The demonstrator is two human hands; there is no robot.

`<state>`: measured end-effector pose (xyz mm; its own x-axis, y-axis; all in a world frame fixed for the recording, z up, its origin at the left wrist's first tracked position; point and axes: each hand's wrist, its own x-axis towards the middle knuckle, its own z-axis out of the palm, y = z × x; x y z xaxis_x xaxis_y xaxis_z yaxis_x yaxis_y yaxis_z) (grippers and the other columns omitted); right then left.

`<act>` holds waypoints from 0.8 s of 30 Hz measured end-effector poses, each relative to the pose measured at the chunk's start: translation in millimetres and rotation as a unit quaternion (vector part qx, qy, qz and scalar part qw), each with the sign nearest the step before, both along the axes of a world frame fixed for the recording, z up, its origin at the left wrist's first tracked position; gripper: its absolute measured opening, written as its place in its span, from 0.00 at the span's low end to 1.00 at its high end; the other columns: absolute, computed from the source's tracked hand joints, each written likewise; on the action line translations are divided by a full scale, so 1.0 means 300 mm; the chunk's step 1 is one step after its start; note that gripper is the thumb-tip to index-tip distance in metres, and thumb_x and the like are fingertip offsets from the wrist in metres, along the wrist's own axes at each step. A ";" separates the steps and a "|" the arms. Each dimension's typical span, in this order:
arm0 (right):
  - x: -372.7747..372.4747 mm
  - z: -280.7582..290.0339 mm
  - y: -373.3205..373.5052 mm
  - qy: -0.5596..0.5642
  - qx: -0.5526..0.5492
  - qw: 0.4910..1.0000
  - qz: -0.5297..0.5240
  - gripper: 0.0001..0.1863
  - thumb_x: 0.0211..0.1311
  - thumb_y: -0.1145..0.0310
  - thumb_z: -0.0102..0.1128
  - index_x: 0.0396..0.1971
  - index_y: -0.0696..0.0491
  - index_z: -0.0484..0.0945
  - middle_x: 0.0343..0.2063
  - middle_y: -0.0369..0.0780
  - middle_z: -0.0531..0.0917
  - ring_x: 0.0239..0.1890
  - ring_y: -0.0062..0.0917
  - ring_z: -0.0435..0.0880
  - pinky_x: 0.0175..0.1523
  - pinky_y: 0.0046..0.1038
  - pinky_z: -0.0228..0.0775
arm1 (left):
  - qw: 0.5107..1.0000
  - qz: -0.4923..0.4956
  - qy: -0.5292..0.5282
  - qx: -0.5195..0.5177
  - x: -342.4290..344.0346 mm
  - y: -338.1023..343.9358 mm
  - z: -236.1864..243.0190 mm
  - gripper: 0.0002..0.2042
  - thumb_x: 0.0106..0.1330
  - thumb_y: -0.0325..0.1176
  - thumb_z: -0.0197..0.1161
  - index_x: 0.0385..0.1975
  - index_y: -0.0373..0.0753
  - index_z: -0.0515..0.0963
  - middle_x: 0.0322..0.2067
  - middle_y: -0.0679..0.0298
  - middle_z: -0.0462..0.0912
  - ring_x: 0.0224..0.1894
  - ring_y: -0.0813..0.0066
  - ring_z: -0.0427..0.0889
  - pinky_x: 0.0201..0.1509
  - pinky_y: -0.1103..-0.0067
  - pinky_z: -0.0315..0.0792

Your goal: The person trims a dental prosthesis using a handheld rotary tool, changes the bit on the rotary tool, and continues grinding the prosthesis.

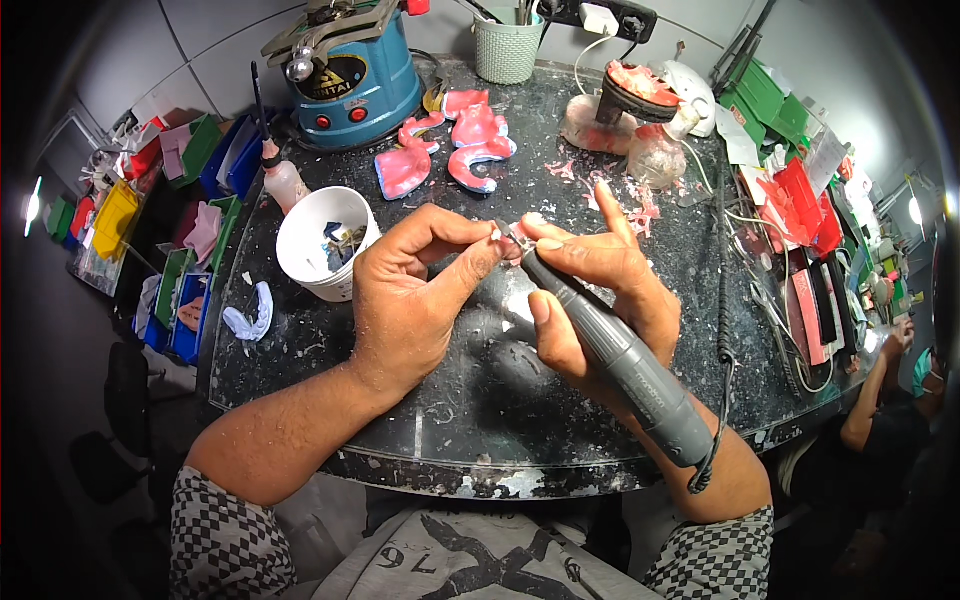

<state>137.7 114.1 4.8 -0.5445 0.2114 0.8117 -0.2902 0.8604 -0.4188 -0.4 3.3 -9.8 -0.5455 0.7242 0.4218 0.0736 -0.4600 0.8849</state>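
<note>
My left hand [410,310] pinches a tiny pale piece [497,236] between thumb and fingertips at the middle of the view. My right hand [620,290] grips a grey rotary handpiece [625,365], its tip meeting the small piece and its coiled cord hanging at the lower end. The exact contact is partly hidden by fingers. Left of my left hand stands a white bucket [310,240] with small scraps inside, and a white horseshoe-shaped dental piece [250,318] lies below it. Beyond my hands lie several pink and blue moulded pieces [405,172].
A blue machine [370,80], a bottle [283,180], a woven cup [505,55] and a wax-covered stand [625,95] line the back of the black desk [470,420]. Coloured bins [115,220] fill the left; cluttered trays [790,220] the right. A co-worker [880,400] sits at far right.
</note>
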 end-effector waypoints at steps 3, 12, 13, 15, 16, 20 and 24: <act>-0.005 -0.001 -0.004 0.003 0.001 1.000 0.002 0.15 0.53 0.76 0.65 0.41 0.58 0.75 0.36 0.45 0.86 0.49 0.37 0.85 0.71 0.58 0.46 | 1.000 0.001 0.008 -0.003 -0.002 -0.003 0.000 0.04 0.64 0.18 0.63 0.37 0.31 0.78 0.35 0.60 0.84 0.41 0.77 0.84 0.48 0.82 0.77; -0.004 0.001 0.005 0.004 0.013 1.000 0.004 0.15 0.52 0.75 0.66 0.41 0.58 0.75 0.35 0.45 0.85 0.49 0.38 0.85 0.71 0.58 0.45 | 0.999 -0.015 -0.034 0.014 -0.002 0.002 -0.008 0.04 0.65 0.18 0.61 0.37 0.31 0.77 0.36 0.59 0.84 0.41 0.76 0.84 0.50 0.80 0.78; -0.003 0.004 0.005 0.006 0.011 1.000 0.002 0.15 0.52 0.75 0.66 0.41 0.58 0.75 0.35 0.44 0.85 0.49 0.38 0.85 0.71 0.58 0.45 | 0.999 -0.017 -0.027 0.008 -0.001 0.003 -0.001 0.04 0.65 0.18 0.61 0.37 0.31 0.77 0.36 0.59 0.84 0.41 0.76 0.84 0.50 0.81 0.78; -0.005 0.005 -0.004 0.008 0.008 1.000 -0.005 0.16 0.47 0.76 0.68 0.39 0.57 0.76 0.34 0.43 0.85 0.48 0.35 0.86 0.71 0.56 0.48 | 1.000 -0.020 -0.021 0.002 -0.001 0.003 -0.001 0.03 0.66 0.18 0.61 0.37 0.31 0.77 0.36 0.59 0.84 0.41 0.77 0.84 0.50 0.81 0.78; -0.006 0.005 -0.006 0.009 0.005 1.000 -0.013 0.17 0.42 0.77 0.69 0.36 0.56 0.78 0.32 0.42 0.85 0.46 0.32 0.87 0.70 0.53 0.52 | 1.000 -0.015 -0.021 0.001 -0.007 0.002 -0.011 0.03 0.66 0.19 0.61 0.37 0.32 0.76 0.37 0.60 0.84 0.42 0.77 0.84 0.50 0.81 0.77; -0.011 -0.003 0.002 0.026 -0.001 1.000 -0.004 0.18 0.43 0.77 0.69 0.39 0.56 0.78 0.33 0.41 0.85 0.48 0.33 0.86 0.71 0.54 0.50 | 1.000 -0.021 -0.019 0.002 -0.007 0.003 -0.010 0.03 0.66 0.21 0.61 0.37 0.33 0.76 0.38 0.60 0.84 0.44 0.77 0.83 0.51 0.81 0.76; -0.005 0.002 0.001 0.057 -0.004 0.998 -0.013 0.18 0.45 0.76 0.69 0.39 0.57 0.78 0.36 0.42 0.84 0.52 0.40 0.84 0.70 0.56 0.51 | 1.000 0.002 -0.019 0.005 -0.010 0.010 -0.007 0.03 0.66 0.21 0.62 0.37 0.33 0.77 0.38 0.60 0.84 0.43 0.76 0.83 0.52 0.81 0.76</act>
<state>136.4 114.6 5.5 -0.4421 0.2311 0.8667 -0.3140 0.8652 -0.3909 -3.4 6.3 -11.9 -0.5638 0.7179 0.4084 0.0427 -0.4685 0.8825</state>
